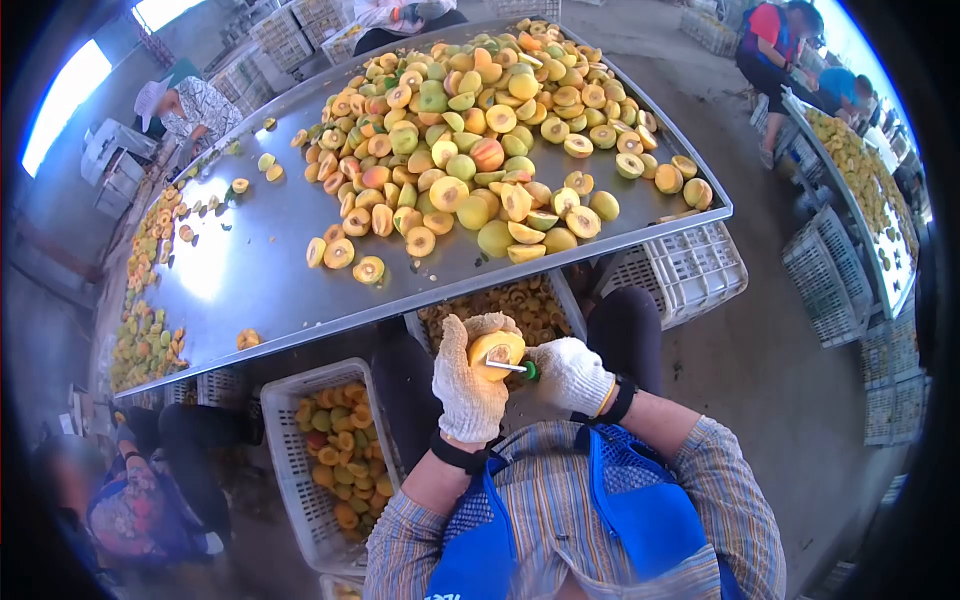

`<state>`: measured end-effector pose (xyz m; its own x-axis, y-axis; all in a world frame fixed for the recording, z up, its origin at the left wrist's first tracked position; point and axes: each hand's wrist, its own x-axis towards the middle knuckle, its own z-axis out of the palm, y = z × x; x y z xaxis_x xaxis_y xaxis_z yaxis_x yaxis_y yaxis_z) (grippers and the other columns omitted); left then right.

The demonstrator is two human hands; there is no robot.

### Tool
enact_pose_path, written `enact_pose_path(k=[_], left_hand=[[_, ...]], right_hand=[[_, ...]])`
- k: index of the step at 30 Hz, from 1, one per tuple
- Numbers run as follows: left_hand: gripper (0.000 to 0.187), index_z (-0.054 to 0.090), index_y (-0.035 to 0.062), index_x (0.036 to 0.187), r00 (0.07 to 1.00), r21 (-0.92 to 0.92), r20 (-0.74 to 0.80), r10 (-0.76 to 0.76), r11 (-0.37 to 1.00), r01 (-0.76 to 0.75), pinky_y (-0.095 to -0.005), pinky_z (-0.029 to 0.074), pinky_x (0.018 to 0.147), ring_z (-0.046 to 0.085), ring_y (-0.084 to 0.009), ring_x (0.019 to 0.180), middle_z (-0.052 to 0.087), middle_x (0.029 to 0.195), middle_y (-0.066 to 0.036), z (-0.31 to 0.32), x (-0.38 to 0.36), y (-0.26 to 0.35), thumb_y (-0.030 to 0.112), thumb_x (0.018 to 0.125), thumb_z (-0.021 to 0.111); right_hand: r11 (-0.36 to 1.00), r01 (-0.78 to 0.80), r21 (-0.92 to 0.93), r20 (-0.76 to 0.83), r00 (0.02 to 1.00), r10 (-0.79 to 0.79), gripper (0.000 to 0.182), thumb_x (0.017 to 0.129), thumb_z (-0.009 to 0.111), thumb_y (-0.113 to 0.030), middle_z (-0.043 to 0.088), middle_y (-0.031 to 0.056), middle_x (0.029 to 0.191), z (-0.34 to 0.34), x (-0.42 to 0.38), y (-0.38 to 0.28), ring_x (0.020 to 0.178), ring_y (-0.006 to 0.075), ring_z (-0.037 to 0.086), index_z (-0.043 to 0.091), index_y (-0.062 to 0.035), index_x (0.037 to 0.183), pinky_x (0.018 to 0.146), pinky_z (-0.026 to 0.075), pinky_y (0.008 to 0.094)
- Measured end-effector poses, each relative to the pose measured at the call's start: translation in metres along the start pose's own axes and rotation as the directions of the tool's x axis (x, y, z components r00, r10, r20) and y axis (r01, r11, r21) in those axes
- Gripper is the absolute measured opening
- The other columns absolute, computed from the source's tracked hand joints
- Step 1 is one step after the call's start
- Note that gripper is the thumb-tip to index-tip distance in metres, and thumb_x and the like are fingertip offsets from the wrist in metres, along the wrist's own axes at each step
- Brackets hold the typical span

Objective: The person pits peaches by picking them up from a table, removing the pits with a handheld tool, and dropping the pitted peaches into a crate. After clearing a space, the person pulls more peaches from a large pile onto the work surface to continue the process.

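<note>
My left hand (474,378), in a stained white work glove, is wrapped round a yellow peach half (497,352) with its cut face turned up and to the right. My right hand (570,377), gloved in white, grips a small green-handled pitting tool (505,366). The tool's thin metal end lies across the cut face, at the brownish centre of the fruit. Both hands are above my lap, in front of the metal table (270,265). A large heap of peach halves (455,150) covers much of the tabletop.
A white crate (290,480) of peach halves stands at lower left. Cut pieces fill a container (570,305) under the table edge, beside another white crate (690,270). Co-workers sit around the table; a second fruit-covered table (862,185) is at right.
</note>
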<state>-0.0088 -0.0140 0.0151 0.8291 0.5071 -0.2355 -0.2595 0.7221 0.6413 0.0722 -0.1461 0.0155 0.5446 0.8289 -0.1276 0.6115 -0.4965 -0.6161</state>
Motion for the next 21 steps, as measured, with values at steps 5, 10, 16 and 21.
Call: enact_pose_path(k=[5,10,16,21], left_hand=[[0.060,0.065,0.0010,0.087,0.996,-0.040,0.082,-0.023,0.999,0.026,-0.0442,0.057,0.072,0.066,-0.0321,0.081,0.067,0.088,-0.019,0.003,0.008,0.009,0.057,0.100,0.048],[0.063,0.067,-0.0010,0.071,0.997,0.242,-0.081,0.012,0.970,0.008,-0.0369,0.055,0.066,0.068,-0.0289,0.072,0.068,0.077,-0.019,0.015,0.003,0.018,0.053,0.100,0.051],[0.058,0.063,0.0056,0.070,0.879,-0.173,0.471,-0.065,0.971,0.165,-0.0465,0.052,0.069,0.063,-0.0350,0.073,0.064,0.076,-0.017,-0.002,0.010,0.010,0.053,0.101,0.049],[0.052,0.063,0.0036,0.083,0.951,0.094,-0.292,0.098,0.993,-0.074,-0.0378,0.054,0.064,0.065,-0.0285,0.068,0.066,0.077,-0.015,-0.046,0.027,0.045,0.051,0.101,0.051]], right_hand=[[0.968,-0.101,0.230,0.244,0.969,0.043,0.025,0.082,0.071,-0.033,0.069,0.0166,0.076,0.011,-0.004,-0.001,0.073,0.0345,0.070,0.074,-0.0115,0.095,0.067,0.058,0.0417],[0.995,0.089,-0.053,0.079,0.993,-0.085,0.027,0.080,0.074,-0.026,0.069,0.0146,0.074,0.007,0.002,0.008,0.069,0.0331,0.069,0.073,-0.0089,0.101,0.062,0.057,0.0413],[0.599,-0.319,0.734,0.556,0.790,-0.260,0.022,0.081,0.076,-0.015,0.072,0.0042,0.082,0.020,-0.007,0.003,0.069,0.0117,0.063,0.076,-0.0027,0.098,0.062,0.050,0.0266],[0.603,-0.067,0.795,0.339,0.874,-0.349,0.027,0.083,0.072,-0.019,0.072,0.0077,0.080,0.027,0.002,0.016,0.069,0.0153,0.066,0.074,-0.0038,0.106,0.062,0.051,0.0281]])
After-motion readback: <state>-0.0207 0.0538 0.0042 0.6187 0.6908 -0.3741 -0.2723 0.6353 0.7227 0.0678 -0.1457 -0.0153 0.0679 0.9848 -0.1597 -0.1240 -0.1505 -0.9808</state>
